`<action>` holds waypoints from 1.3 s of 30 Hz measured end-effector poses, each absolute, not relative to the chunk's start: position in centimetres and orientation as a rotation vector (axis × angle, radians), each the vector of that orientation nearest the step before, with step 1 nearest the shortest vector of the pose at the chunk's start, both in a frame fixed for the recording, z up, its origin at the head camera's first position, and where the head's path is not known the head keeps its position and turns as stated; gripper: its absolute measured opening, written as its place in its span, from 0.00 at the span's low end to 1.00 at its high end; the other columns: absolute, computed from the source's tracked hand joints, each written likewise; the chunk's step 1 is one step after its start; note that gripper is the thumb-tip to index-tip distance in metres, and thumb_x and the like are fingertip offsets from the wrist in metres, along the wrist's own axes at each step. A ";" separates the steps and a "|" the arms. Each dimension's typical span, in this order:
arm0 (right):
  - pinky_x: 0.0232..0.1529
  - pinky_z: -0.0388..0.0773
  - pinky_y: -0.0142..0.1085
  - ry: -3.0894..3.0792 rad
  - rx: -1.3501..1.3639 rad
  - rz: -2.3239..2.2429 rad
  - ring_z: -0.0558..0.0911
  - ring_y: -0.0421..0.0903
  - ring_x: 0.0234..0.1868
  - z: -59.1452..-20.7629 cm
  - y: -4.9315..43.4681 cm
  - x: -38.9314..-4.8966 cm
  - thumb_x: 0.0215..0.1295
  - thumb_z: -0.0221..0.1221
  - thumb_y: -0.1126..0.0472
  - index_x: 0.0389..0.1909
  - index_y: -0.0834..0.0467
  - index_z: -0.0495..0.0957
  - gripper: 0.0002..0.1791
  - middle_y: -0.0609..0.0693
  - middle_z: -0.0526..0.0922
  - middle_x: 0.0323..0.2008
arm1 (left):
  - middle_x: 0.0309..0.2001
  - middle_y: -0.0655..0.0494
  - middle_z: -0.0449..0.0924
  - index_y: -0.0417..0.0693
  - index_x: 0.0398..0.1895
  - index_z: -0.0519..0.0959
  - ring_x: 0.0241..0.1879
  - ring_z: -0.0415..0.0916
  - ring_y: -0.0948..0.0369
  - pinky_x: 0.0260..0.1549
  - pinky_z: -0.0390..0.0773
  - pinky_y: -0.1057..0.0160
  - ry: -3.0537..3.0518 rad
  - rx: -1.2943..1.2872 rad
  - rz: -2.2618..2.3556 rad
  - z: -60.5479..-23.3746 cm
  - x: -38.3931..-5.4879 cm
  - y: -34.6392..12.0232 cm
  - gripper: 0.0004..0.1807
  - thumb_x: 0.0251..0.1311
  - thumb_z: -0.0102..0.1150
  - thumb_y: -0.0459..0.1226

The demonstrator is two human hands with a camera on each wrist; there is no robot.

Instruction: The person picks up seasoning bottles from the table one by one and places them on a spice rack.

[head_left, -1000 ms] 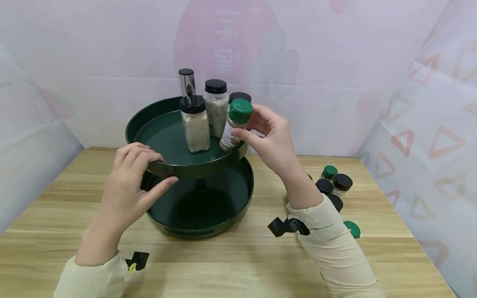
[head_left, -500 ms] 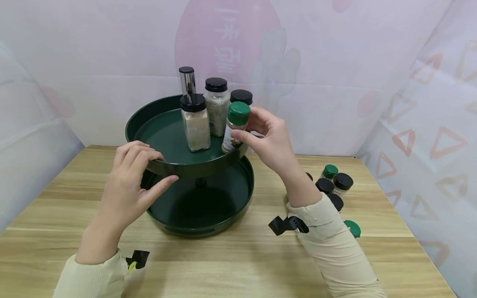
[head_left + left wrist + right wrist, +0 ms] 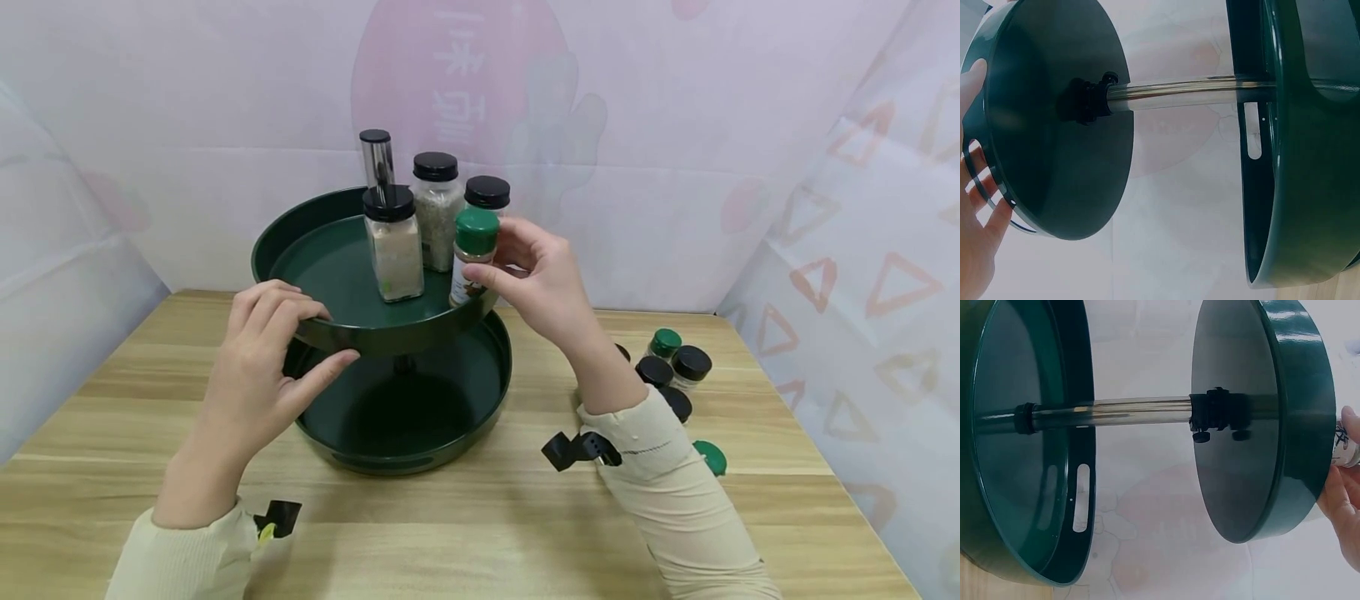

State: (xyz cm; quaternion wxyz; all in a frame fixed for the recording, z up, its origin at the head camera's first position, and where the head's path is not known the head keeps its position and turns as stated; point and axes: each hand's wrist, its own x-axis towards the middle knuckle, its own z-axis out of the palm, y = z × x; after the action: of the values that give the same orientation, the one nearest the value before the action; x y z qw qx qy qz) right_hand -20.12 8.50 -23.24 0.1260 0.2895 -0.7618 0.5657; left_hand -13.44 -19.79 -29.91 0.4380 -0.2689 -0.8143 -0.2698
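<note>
While a pale wood-grain table (image 3: 480, 533) carries everything, a dark green, round two-tier stand (image 3: 390, 337) takes up its middle, the broad lower tray (image 3: 405, 467) joined to the raised upper tray (image 3: 315, 258) by a shiny tubular post (image 3: 1172, 92). Since the containers crowd the upper tray's right half, that level might tip or turn if the left hand (image 3: 262, 358) lost its hold; its fingers hook over the near-left rim, with the thumb lower down on the outside. The right hand (image 3: 543, 271), bent round a small bottle, is opened only as wide as that bottle and pinches it between thumb and fingers. Close by stand a tall clear jar with black lid (image 3: 438, 212), a square clear jar of pale contents (image 3: 396, 258), a black-lidded jar (image 3: 487, 192) behind the bottle, and a slim silvery cylinder with black top (image 3: 377, 162); a careless sideways push could knock them together. Smallest is the held thing, a green-capped clear bottle with white label (image 3: 468, 257), near upright just inside the right-hand rim. Whether its base sits flat cannot be told, so letting go with an edge on the rim would probably topple it outward.
</note>
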 end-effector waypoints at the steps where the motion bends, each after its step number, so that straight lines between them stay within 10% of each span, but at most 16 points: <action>1: 0.54 0.82 0.38 -2.221 0.839 1.647 0.85 0.49 0.46 -23.2 8.5 -20.1 0.59 0.68 0.69 0.58 0.64 0.77 0.24 0.60 0.86 0.48 | 0.41 0.42 0.78 0.37 0.41 0.76 0.55 0.66 0.43 0.66 0.61 0.57 -2.022 -0.668 -0.671 -29.9 -13.5 -19.8 0.36 0.63 0.51 0.66; 39: 0.53 0.82 0.32 -2.189 0.945 1.560 0.85 0.53 0.51 -23.0 12.3 -19.3 0.63 0.62 0.73 0.59 0.67 0.76 0.22 0.63 0.85 0.49 | 0.42 0.42 0.78 0.37 0.42 0.77 0.54 0.66 0.43 0.65 0.62 0.58 -2.027 -0.678 -0.658 -30.3 -13.8 -19.6 0.36 0.64 0.51 0.64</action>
State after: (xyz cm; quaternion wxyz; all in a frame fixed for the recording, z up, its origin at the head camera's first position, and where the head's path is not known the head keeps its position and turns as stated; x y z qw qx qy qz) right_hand -19.34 12.33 -23.00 0.1458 0.3281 -0.7601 0.5416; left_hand -13.81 -19.59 -30.29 0.4371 -0.2727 -0.8152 -0.2645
